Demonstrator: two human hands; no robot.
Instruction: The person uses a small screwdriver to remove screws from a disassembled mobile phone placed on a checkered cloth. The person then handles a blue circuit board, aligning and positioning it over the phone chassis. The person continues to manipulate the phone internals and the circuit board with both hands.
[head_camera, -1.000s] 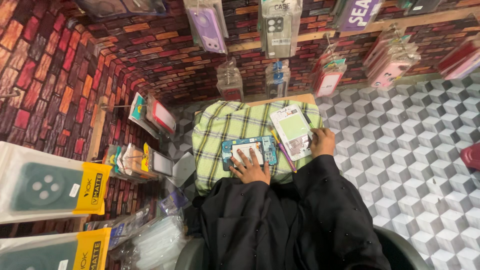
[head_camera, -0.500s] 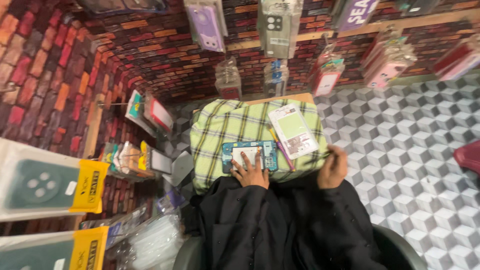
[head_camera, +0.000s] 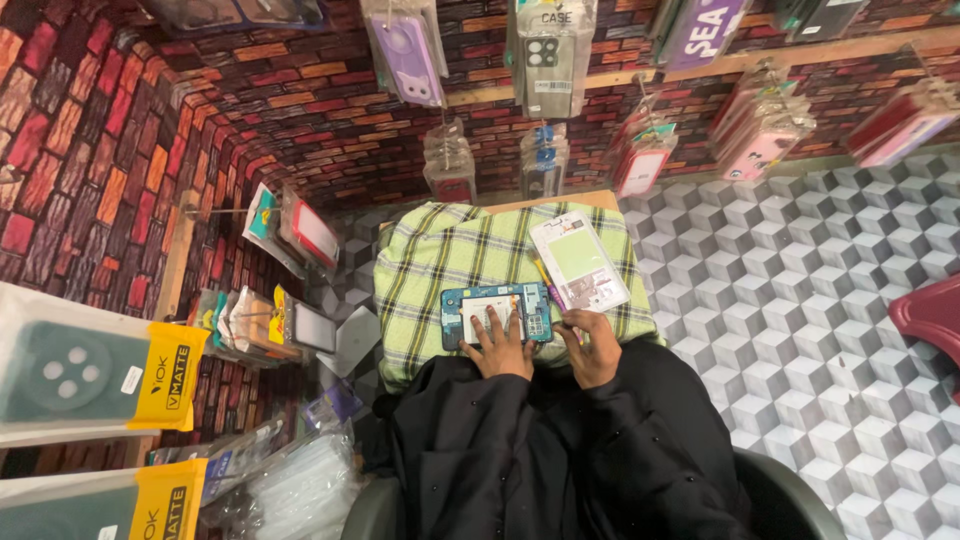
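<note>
Brick-pattern walls, checked cloth (head_camera: 450, 260) over table. Right hand (head_camera: 592, 347), fingers loosely curled and empty, had dropped to near edge beside opened phone (head_camera: 497, 313); left hand (head_camera: 503, 345) lay flat on it.

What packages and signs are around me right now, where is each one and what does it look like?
Purple phone case pack: hangs top centre, clear bag.
Grey-green case pack: hangs beside it, clear bag.
Purple sign: top right, white letters.
Pink case packs: hang right of it.
Green case box: far left, yellow end panel.
Opened phone: under left hand, no screen showing.
</note>
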